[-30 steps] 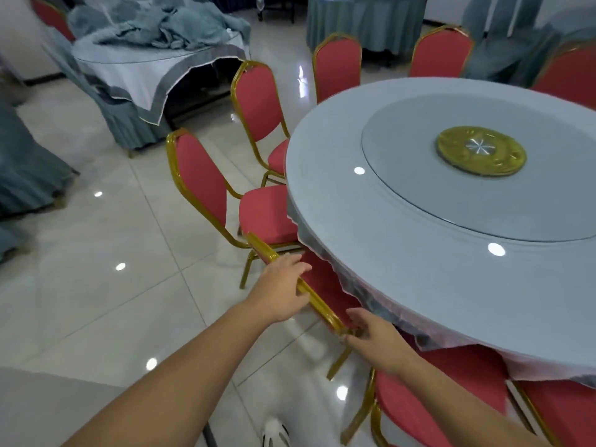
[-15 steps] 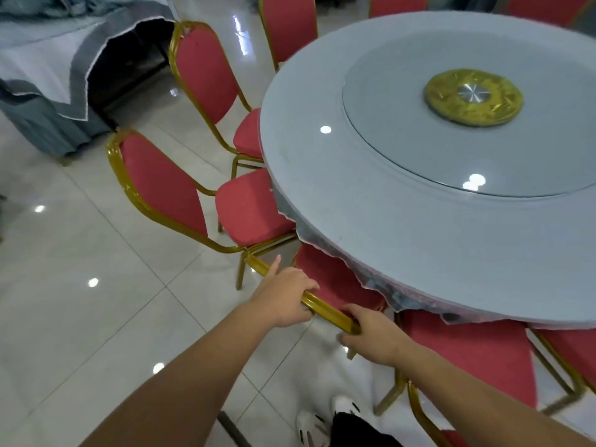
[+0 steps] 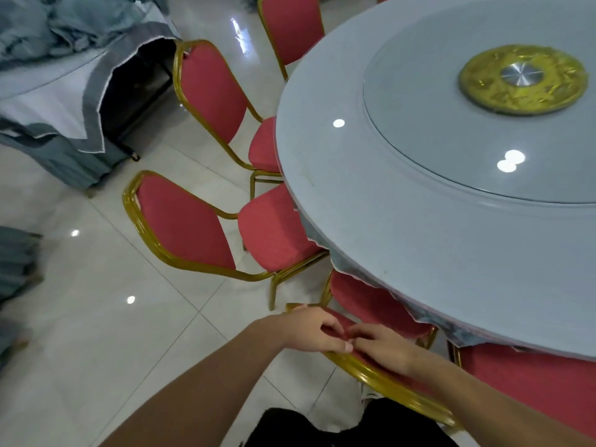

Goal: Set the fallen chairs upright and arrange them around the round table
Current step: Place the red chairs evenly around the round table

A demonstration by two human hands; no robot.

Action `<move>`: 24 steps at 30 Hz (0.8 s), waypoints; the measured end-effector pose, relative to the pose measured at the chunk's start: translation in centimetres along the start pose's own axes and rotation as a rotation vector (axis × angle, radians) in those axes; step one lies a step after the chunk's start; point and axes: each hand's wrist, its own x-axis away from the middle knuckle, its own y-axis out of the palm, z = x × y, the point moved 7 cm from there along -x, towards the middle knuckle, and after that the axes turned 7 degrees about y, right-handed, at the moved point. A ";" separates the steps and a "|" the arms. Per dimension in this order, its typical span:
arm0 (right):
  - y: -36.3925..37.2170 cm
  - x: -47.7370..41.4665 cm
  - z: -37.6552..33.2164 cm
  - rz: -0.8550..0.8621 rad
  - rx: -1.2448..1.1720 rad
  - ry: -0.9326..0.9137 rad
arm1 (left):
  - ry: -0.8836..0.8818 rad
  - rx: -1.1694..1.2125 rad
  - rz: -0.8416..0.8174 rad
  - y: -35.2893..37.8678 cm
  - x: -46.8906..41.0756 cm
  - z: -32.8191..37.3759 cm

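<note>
A knock against the neighbouring chair, at the left centre of the frame, is to be feared if the held chair is swung leftward while being pushed in; little floor is seen between their gold legs. Further right, the hanging edge of the tablecloth could be caught and dragged by the seat, which is tucked beneath the rim of the round table at lower centre. At the lower right another red chair stands just beside the held one, so a scrape of frames is likely should the back be shifted that way. Fingers could also be pinched, both hands being set close together on one short stretch of the top rail.

The left hand is seen at lower centre with its fingers curled over the red padding of the backrest and its thumb laid along the gold rail. The right hand, touching or nearly touching the left at the fingertips, is likewise curled over the top of the backrest. Both forearms are extended from the bottom edge, converging on the chair.
</note>
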 end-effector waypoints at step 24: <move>3.9 8.5 -0.9 0.456 0.083 0.398 | 0.450 -0.604 -0.212 0.6 -0.5 0.1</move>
